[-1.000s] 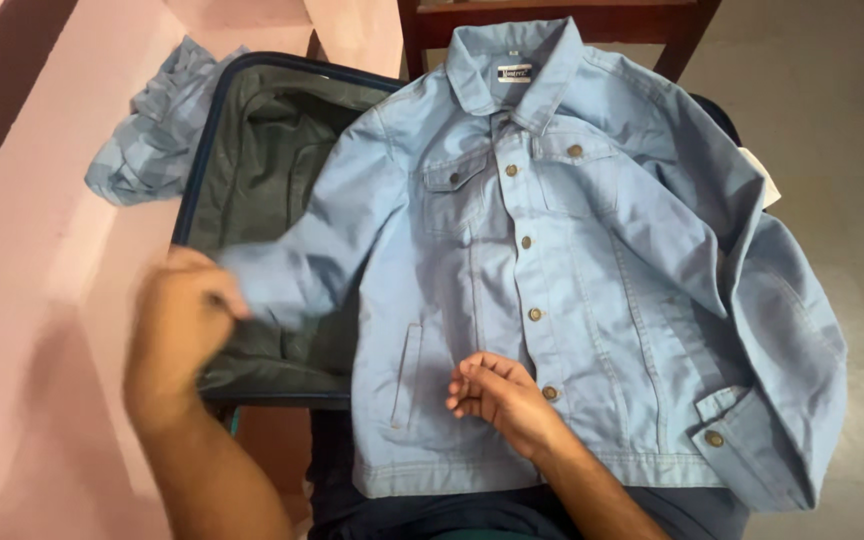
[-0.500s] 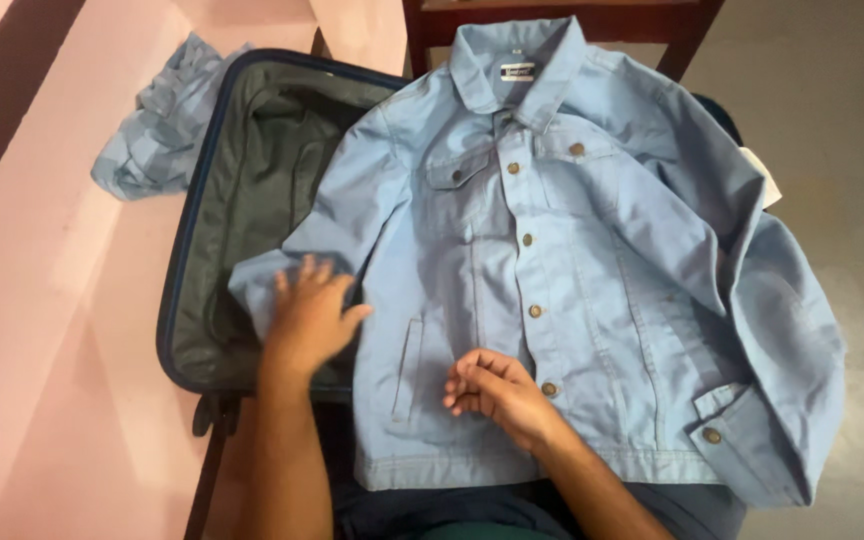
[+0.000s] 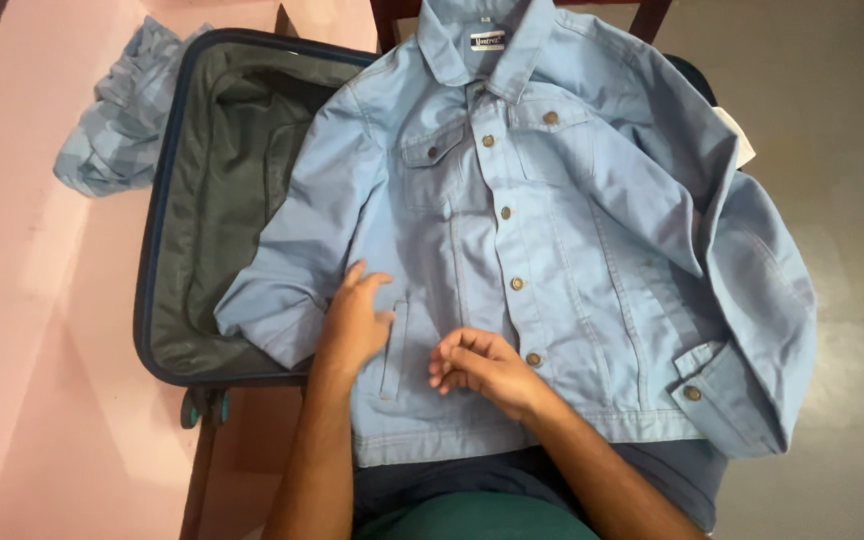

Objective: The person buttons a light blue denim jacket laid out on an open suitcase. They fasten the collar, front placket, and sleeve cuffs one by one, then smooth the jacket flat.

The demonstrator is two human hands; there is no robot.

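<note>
a: jacket [image 3: 542, 230] lay buttoned, face up, over the open suitcase [image 3: 207, 210], collar at twelve o'clock.
b: hands?
a: left hand [image 3: 354, 322] pressed flat, fingers slightly spread, at the seam where the sleeve [image 3: 302, 260] met the body; right hand [image 3: 482, 366] rested loosely curled near the hem, gripping nothing.
b: advice?
a: i'd have smoothed outward toward nine o'clock, pinning the front.

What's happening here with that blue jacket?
A person has a light blue denim jacket spread out, buttoned, front side up, partly over an open dark suitcase. The left hand lies flat on the jacket near its side pocket, and the right hand rests loosely curled beside the lower buttons. A crumpled blue checked cloth lies by the suitcase.
</note>
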